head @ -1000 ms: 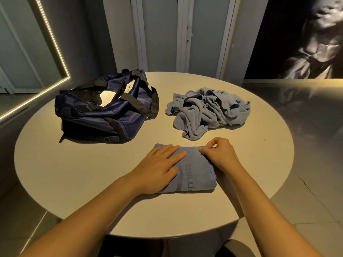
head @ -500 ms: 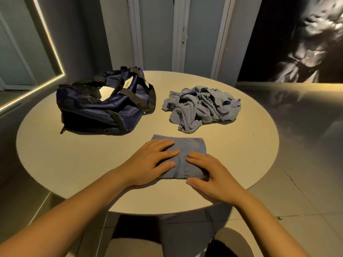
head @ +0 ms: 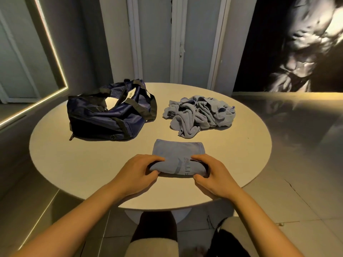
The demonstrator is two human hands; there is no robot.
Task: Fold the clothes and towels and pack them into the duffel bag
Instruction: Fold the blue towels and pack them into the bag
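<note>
Blue-grey folded towel, a neat rectangle with a darker stripe and lettering near its right side, is gripped at its near edge. The left hand and right hand curl fingers over it with thumbs below. It lies near the front of a round pale table. Behind it are an open navy duffel bag on the left and a crumpled pile of blue-grey towels on the right.
</note>
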